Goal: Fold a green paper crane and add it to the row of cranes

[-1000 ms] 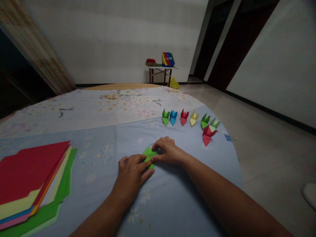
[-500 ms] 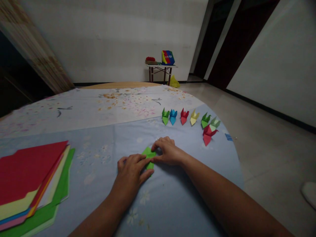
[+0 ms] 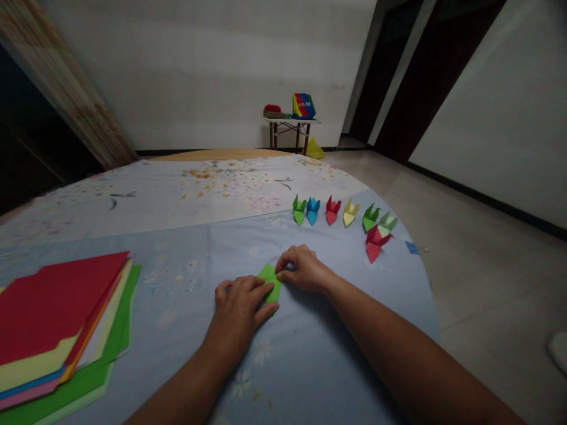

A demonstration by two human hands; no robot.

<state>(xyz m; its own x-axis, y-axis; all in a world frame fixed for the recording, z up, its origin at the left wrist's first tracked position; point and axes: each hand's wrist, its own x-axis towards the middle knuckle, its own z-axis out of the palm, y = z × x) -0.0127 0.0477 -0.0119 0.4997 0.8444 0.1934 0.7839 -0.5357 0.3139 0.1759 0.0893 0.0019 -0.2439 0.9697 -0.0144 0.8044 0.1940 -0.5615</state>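
Observation:
A small folded piece of green paper lies on the blue flowered tablecloth between my hands. My left hand rests flat over its left side, fingers spread, with fingertips pressing on the paper and the thumb near its lower end. At the right edge, my right hand has thumb and index finger pinched together on the paper's upper right side. The fingers of the left hand cover part of the paper, so its full shape is hidden.
Folded paper cranes in several colours, including a blue one and a red one, stand at the right back. A stack of coloured paper sheets lies at left. A blue clip sits on the table's right edge.
My right hand's thumb and index finger have shifted from over the paper to its right edge, showing more of the green surface. The left hand stays on it; the view has shifted slightly.

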